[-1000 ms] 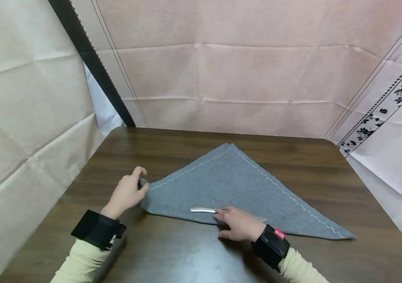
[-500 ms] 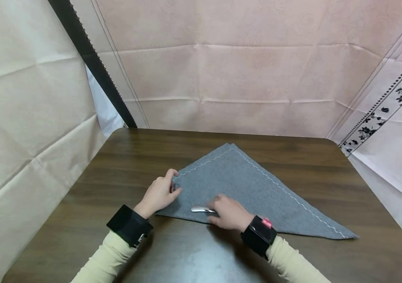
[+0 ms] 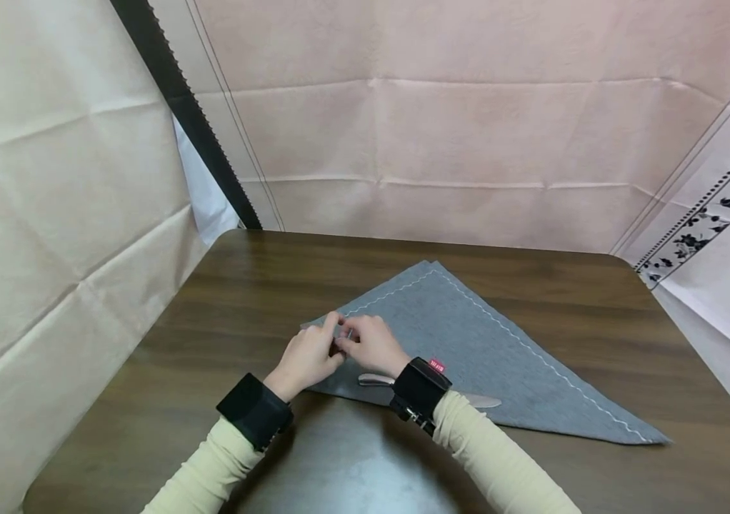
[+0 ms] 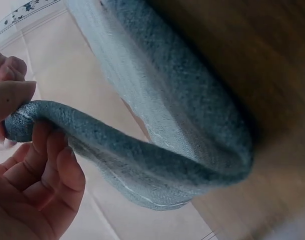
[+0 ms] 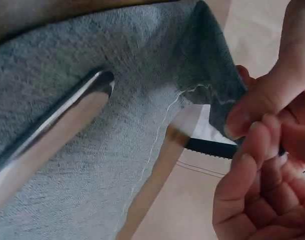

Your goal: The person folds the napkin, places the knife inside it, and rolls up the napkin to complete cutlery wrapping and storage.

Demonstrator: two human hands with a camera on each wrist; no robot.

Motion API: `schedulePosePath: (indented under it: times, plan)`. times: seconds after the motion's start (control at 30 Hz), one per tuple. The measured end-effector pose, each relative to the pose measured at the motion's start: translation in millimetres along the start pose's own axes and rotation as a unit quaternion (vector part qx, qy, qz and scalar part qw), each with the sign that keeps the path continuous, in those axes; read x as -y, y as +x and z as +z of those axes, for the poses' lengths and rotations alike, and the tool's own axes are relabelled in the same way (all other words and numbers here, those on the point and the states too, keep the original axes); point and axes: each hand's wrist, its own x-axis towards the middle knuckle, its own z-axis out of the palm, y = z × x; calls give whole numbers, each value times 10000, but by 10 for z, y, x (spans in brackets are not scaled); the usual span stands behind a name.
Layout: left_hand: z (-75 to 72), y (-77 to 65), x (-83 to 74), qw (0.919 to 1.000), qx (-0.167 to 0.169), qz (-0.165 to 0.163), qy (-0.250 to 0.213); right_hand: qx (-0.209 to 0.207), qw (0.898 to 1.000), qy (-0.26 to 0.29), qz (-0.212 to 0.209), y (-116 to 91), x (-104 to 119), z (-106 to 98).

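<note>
"What lies on the surface [image 3: 603, 307]?"

"A grey-blue cloth [image 3: 461, 335], matt and slightly fuzzy, folded into a broad triangle; its peak points to the far edge and comes near it, and one long corner stretches towards the right edge; a wavy line of white stitching follows the two upper sides."

"And the hands?"

"The left hand [image 3: 303, 360] pinches the cloth's left end, thumb against fingers with the fabric between, so no gap there; the right hand [image 3: 374, 346] meets it, its fingers bent and the tips close to the left thumb; whether they have hold of any fabric I cannot tell."

"How does the fabric behave there?"

"Softly; in the left wrist view it lifts off the wood and bends into a thick, rounded loop, while the right wrist view shows the corner drawn to a narrow, creased tip."

"Anything on it?"

"A knife [image 3: 374, 380], lying flat near the fold on the side of the near edge; its handle is smooth, rounded and mirror-bright, its middle is hidden under the right wrist, and its pale blade shows beyond."

"The wood?"

"Dark brown with streaky grain, glossy towards the near edge; rounded far corners."
</note>
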Motion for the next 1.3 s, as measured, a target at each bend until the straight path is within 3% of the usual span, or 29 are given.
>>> schedulePosePath:
  times: [0.23,0.4,0.53,0.8,0.97,1.3]
  plan:
    - [-6,8,-52,9996,183,-61,191,-737,9970,-249,-50,-120,-56,-141]
    - [30,-7,-43,9960,709,-287,470,-1197,9925,-248,18,-249,-104,-315]
    - [63,-20,-30,9906,1139,-540,526,-1381,9904,-45,46,-391,-191,-472]
    - [168,-41,-16,9839,1568,-653,552,-1510,9880,26,326,-762,-361,-737]
    - [213,-50,-79,9838,1681,-525,346,-1572,9870,-232,249,-1002,-493,-840]
    - [302,-48,-240,9812,1921,60,180,-1607,9814,-1022,243,-1478,-753,-965]
